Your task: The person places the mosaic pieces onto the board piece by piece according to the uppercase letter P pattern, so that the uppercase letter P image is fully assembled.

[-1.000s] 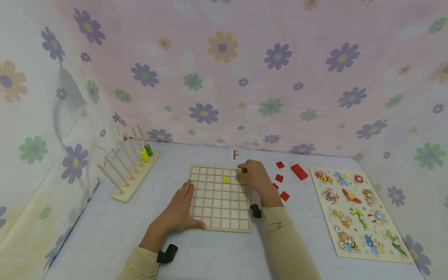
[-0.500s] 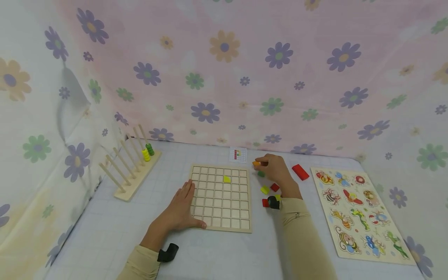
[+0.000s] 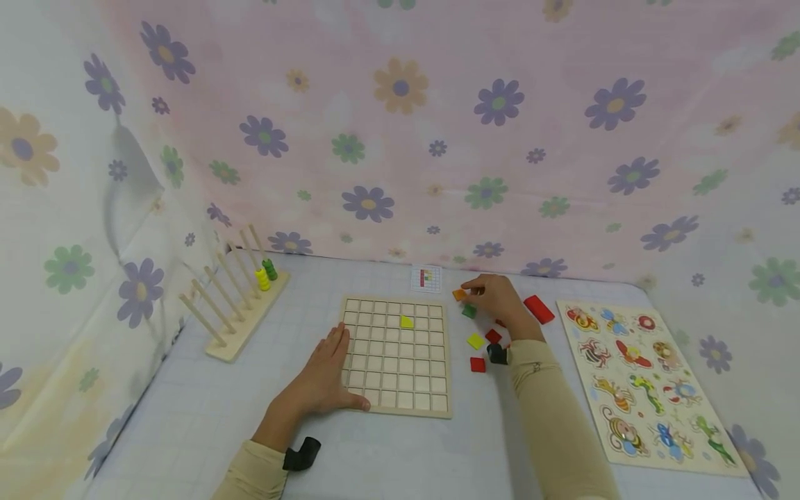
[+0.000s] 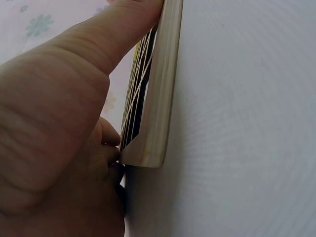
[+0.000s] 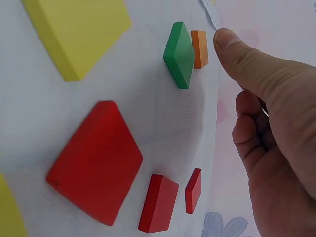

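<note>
My left hand (image 3: 321,378) rests at the left side of a wooden grid board (image 3: 395,414), fingers extended along the side and thumb at its lower edge. In the left wrist view the thumb (image 4: 118,29) lies against the board's edge (image 4: 165,84). One yellow tile (image 3: 407,322) with a rounded corner sits in a cell near the top. My right hand (image 3: 496,297) is just beside an orange tile (image 3: 459,294). In the right wrist view that orange tile (image 5: 200,49) lies on the table, a small gap from the thumb tip. The index fingertip is hidden. A green tile (image 3: 469,311) lies close by.
Red tiles (image 3: 478,364) and a yellow tile (image 3: 476,341) lie right of the board. A red block (image 3: 539,310) is farther right, beside an insect puzzle board (image 3: 594,410). A pattern card (image 3: 426,279) lies behind the grid; a peg rack (image 3: 250,316) stands left.
My right hand has moved right, from the grid's upper right corner to the loose tiles, uncovering several of them. It now sits slightly right of the orange tile. The left hand stays in place.
</note>
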Available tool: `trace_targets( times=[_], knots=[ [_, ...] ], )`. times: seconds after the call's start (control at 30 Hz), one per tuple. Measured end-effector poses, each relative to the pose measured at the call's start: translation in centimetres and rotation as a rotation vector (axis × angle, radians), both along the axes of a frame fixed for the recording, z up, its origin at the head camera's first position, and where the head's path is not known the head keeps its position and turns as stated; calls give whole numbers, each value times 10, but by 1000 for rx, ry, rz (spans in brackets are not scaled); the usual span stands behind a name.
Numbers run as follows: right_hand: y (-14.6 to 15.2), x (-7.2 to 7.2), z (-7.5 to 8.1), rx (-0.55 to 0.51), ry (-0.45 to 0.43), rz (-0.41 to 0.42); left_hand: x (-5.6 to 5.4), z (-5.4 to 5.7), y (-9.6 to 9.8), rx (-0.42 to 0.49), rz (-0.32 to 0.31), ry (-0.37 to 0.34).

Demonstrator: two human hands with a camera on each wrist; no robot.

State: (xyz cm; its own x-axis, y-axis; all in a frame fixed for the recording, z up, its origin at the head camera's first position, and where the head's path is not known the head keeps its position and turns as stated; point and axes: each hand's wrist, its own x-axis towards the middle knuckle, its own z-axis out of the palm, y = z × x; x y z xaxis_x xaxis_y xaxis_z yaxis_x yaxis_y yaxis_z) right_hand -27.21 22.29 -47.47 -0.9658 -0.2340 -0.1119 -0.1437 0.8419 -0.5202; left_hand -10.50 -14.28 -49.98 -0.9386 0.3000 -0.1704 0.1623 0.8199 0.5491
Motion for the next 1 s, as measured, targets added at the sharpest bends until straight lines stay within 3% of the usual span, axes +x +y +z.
trace_targets(
  times=[0.33,0.7,1.0],
  knots=[
    [-3,-6,7,21,-73,6,2,5,0,14,1,-13],
    [-1,-11,1,52,-81,31,0,1,2,-10,4,-16],
    [-2,-13,5,118,-105,129,0,1,2,-14,6,-17]
  ],
)
